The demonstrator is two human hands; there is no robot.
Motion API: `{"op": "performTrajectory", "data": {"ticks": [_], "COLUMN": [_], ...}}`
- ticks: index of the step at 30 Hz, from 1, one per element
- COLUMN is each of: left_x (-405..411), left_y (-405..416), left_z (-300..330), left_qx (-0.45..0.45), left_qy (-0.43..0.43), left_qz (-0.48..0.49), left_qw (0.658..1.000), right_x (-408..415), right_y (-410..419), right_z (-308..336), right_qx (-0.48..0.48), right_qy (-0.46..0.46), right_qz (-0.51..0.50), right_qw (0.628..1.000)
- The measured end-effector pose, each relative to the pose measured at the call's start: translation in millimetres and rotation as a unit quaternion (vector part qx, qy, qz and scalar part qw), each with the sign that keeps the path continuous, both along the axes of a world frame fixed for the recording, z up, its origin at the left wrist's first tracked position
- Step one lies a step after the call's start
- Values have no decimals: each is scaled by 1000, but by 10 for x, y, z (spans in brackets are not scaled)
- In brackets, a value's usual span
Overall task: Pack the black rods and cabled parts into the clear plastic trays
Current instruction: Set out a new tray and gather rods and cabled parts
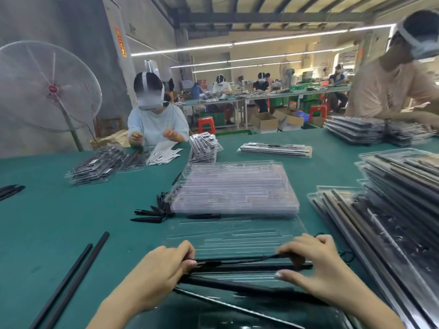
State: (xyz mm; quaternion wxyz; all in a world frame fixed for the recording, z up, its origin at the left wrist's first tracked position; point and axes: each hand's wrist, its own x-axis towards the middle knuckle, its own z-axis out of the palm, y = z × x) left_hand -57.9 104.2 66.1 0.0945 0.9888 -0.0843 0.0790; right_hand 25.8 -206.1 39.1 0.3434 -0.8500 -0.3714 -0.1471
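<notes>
Left hand grip curled round the end of a long black rod | right hand pinches its other end and a thin black cable | both over a clear plastic tray on the green surface | stack of empty clear trays behind | two loose black rods left | filled trays right.

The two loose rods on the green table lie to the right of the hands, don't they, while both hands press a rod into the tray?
Not quite: the head view shows the two loose rods left of the hands, not right. Both hands do hold a rod over the tray.
</notes>
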Motion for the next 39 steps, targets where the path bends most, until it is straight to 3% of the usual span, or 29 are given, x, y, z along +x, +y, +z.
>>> {"op": "performTrajectory", "data": {"ticks": [4, 8, 11, 15, 19, 22, 26, 29, 31, 34, 39], "left_x": [8, 30, 62, 131, 206, 185, 49, -38, -83, -71, -34], "left_y": [36, 143, 190, 105, 7, -17, 115, 210, 206, 136, 47], "left_z": [65, 49, 43, -12, -41, -90, -263, -433, -458, -455, -509], "left_qx": [-4, -128, -201, -181, -250, -202, -169, -66, -88, -173, -103], "left_qy": [-64, -170, -227, -237, -235, -220, -172, -149, -119, -78, -93], "left_qz": [25, 64, 75, 53, -13, -50, -81, -121, -128, -139, -146], "left_qw": [998, 975, 950, 953, 939, 953, 967, 979, 981, 972, 980], "right_x": [20, 24, 19, 59, 90, 85, 75, 89, 87, 96, 72], "right_y": [-90, -104, -83, -78, -89, -109, -123, -111, -115, -133, -84], "right_z": [97, 108, 103, 109, 97, 113, 139, 99, 33, 7, -25], "right_qx": [107, 35, 34, 113, 155, 159, 72, -148, -233, -209, -161], "right_qy": [10, -29, -30, -79, -186, -203, -131, -18, 8, 24, 8], "right_qz": [-59, -86, -88, -112, -188, -216, -149, -108, -88, -85, -31], "right_qw": [992, 995, 995, 984, 952, 942, 977, 983, 968, 974, 986]}}
